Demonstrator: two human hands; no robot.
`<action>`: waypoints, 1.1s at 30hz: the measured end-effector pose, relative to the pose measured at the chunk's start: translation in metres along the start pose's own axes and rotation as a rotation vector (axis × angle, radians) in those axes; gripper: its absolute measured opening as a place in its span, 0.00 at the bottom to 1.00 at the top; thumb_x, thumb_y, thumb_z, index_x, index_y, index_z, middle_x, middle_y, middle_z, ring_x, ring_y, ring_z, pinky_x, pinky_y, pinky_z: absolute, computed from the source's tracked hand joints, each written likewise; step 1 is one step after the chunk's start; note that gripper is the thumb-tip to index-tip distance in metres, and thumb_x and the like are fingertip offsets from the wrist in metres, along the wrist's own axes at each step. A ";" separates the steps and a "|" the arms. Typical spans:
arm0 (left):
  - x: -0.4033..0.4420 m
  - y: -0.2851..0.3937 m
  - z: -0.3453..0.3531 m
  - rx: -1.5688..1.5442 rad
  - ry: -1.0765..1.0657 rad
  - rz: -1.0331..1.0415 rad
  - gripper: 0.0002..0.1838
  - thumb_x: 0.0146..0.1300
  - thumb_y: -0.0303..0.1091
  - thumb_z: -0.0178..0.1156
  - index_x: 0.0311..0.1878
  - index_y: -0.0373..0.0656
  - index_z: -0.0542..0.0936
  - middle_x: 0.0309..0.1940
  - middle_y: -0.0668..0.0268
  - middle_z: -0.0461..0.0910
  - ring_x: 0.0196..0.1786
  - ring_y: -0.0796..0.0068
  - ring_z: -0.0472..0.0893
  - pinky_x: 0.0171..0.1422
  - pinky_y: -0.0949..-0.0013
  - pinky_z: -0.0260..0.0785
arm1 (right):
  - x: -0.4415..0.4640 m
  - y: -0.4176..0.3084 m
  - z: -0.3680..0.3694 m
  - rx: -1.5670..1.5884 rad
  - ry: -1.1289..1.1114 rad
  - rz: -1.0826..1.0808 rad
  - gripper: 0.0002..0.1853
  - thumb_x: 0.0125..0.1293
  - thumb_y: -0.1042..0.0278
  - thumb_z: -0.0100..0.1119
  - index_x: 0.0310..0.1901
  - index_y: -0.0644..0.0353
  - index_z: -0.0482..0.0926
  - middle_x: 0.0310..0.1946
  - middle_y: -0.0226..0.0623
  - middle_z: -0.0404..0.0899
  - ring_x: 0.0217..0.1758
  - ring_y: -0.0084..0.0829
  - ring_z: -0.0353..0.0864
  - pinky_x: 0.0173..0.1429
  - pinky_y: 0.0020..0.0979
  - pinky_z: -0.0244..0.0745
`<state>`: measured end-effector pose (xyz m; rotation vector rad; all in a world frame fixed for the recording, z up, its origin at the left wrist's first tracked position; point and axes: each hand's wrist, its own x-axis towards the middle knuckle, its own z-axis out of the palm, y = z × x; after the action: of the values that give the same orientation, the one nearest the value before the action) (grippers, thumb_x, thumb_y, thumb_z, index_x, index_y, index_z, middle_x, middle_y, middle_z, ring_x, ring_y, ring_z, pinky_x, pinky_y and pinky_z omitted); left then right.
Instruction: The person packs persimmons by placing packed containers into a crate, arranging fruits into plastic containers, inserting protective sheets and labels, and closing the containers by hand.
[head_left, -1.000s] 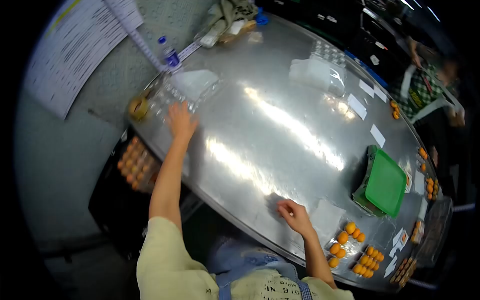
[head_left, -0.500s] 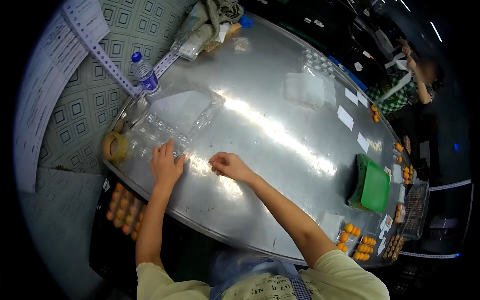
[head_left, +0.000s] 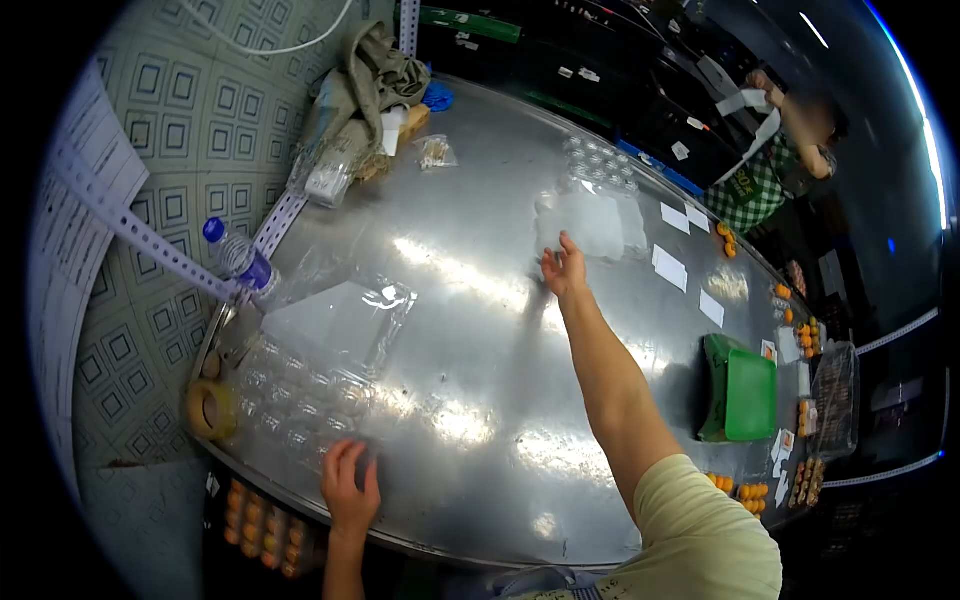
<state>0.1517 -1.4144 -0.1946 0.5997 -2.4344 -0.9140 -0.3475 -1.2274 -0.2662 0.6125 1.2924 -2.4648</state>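
Observation:
My left hand (head_left: 350,490) hovers by the table's near edge, fingers apart and nothing in it, beside the corner of a clear plastic tray (head_left: 300,410) with round hollows. A white sheet (head_left: 335,322) in clear plastic lies just beyond that tray. My right hand (head_left: 566,268) is stretched far over the metal table (head_left: 470,350), empty with its fingers apart. It is close to the left edge of a stack of white sheets (head_left: 590,222). Behind this stack lies another clear hollowed tray (head_left: 600,163).
Yellow tape roll (head_left: 211,410) and water bottle (head_left: 240,258) stand left; cloth (head_left: 375,75) lies at the back left. A green container (head_left: 745,390), white cards (head_left: 670,268) and orange fruit (head_left: 752,495) are right. Behind the table stands another person (head_left: 765,170).
My right hand has moved from near my left hand to the white sheets, and its fingers have spread. The view has turned, so the left tray now appears lower.

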 end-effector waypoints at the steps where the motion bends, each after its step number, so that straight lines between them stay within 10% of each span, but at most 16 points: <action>1: -0.004 0.003 0.004 -0.048 0.000 -0.036 0.17 0.53 0.25 0.65 0.48 0.37 0.78 0.50 0.54 0.73 0.46 0.57 0.77 0.46 0.63 0.74 | 0.004 -0.001 -0.003 0.054 -0.009 0.017 0.22 0.62 0.61 0.60 0.58 0.53 0.74 0.55 0.30 0.63 0.46 0.33 0.72 0.40 0.27 0.75; 7: -0.032 0.029 0.053 -0.468 -0.127 -0.401 0.21 0.55 0.20 0.62 0.54 0.40 0.76 0.53 0.58 0.73 0.48 0.67 0.77 0.44 0.71 0.75 | -0.126 0.025 -0.045 0.017 -0.361 0.051 0.17 0.66 0.61 0.57 0.55 0.54 0.76 0.47 0.23 0.78 0.44 0.20 0.72 0.47 0.27 0.70; 14: -0.043 0.132 0.130 -1.728 -0.323 -1.044 0.26 0.70 0.46 0.53 0.62 0.35 0.68 0.55 0.54 0.73 0.56 0.64 0.75 0.61 0.61 0.68 | -0.368 0.029 -0.168 -0.399 -0.538 0.339 0.22 0.66 0.67 0.58 0.61 0.57 0.73 0.40 0.29 0.78 0.40 0.19 0.73 0.42 0.22 0.68; 21: -0.125 0.224 0.160 -1.436 -0.271 -0.815 0.17 0.67 0.31 0.56 0.57 0.36 0.71 0.49 0.58 0.77 0.50 0.65 0.79 0.53 0.63 0.75 | -0.469 -0.016 -0.304 -0.294 -0.581 0.349 0.23 0.67 0.62 0.57 0.62 0.59 0.71 0.45 0.32 0.78 0.48 0.27 0.76 0.52 0.30 0.70; 27: -0.240 0.356 0.168 -1.602 -0.948 -0.739 0.18 0.65 0.29 0.56 0.58 0.36 0.71 0.52 0.57 0.78 0.49 0.64 0.81 0.52 0.63 0.77 | -0.518 -0.109 -0.475 0.268 -0.487 0.444 0.49 0.64 0.25 0.35 0.67 0.70 0.58 0.60 0.52 0.70 0.63 0.43 0.70 0.68 0.44 0.62; 33: -0.362 0.465 0.214 -1.542 -1.364 -0.754 0.24 0.64 0.30 0.57 0.62 0.35 0.68 0.53 0.54 0.77 0.53 0.61 0.80 0.55 0.60 0.76 | -0.591 -0.194 -0.603 0.270 -0.510 0.307 0.52 0.62 0.23 0.36 0.68 0.70 0.58 0.65 0.51 0.65 0.68 0.44 0.66 0.71 0.45 0.59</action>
<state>0.2119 -0.7955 -0.1126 0.1662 -1.0689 -3.6991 0.2203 -0.5853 -0.1430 0.1922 0.6295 -2.3330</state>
